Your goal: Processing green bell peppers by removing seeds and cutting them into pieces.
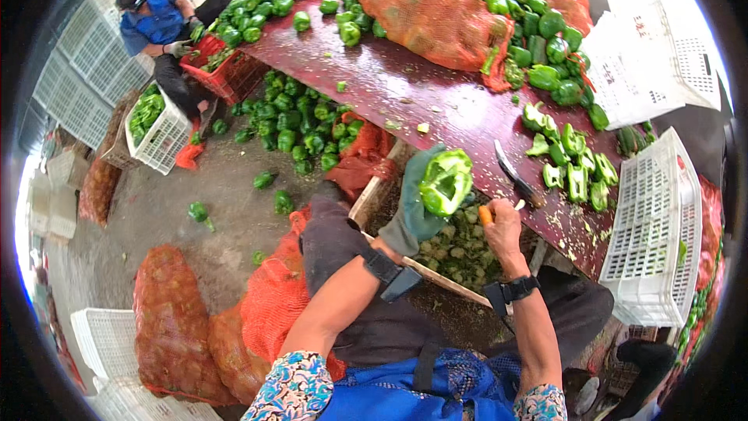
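My left hand, in a grey-green glove, is closed round a green bell pepper that is cut open, its pale hollow inside facing up. Just to the right, my bare right hand grips a small tool with an orange handle; its working end cannot be made out. Below both hands, a wooden crate holds green pepper cores and scraps. On the dark red table beyond lies a curved knife with a dark handle. Several cut pepper halves are grouped to its right.
Whole peppers and a red mesh sack cover the far part of the table. A white plastic crate stands at the right. Peppers are heaped on the floor, near filled sacks. At far left a person sits by a red crate.
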The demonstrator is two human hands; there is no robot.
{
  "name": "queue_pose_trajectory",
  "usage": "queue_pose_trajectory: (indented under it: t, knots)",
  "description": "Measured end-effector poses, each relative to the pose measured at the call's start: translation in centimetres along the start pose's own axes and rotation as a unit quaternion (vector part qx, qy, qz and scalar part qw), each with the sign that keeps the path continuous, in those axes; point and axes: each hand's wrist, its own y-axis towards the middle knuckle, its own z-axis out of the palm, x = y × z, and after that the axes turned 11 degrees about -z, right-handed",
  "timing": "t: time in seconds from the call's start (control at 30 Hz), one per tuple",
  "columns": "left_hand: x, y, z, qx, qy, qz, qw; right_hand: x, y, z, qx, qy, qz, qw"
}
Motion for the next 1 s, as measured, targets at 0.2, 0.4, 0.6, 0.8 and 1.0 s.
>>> queue_pose_trajectory:
  t: [0.2, 0.4, 0.6, 0.8, 1.0]
  knots:
    - [-0.5, 0.1, 0.9, 0.059, -0.364, -0.225, 0.902, 1.6, 1.4, -1.9, -0.091, 0.074, -0.006, 0.993]
    - [-2.3, -0.2, 2.6, -0.009, -0.056, -0.110, 0.992, -0.2, 2.3, -2.5, -0.203, 0.561, 0.303, 0.743]
    - [1.6, 0.1, 2.5, 0.041, 0.554, 0.235, 0.798, 4.7, 4.6, 0.9, -0.190, 0.713, 0.316, 0.596]
    - [1.7, 0.8, 0.7, -0.030, 0.036, -0.124, 0.991, 2.9, 3.6, 1.3, -0.153, 0.642, 0.336, 0.672]
    - [1.6, -0.2, 1.1, 0.031, -0.149, -0.155, 0.976, 4.7, 1.5, -2.7, -0.171, 0.328, 0.034, 0.928]
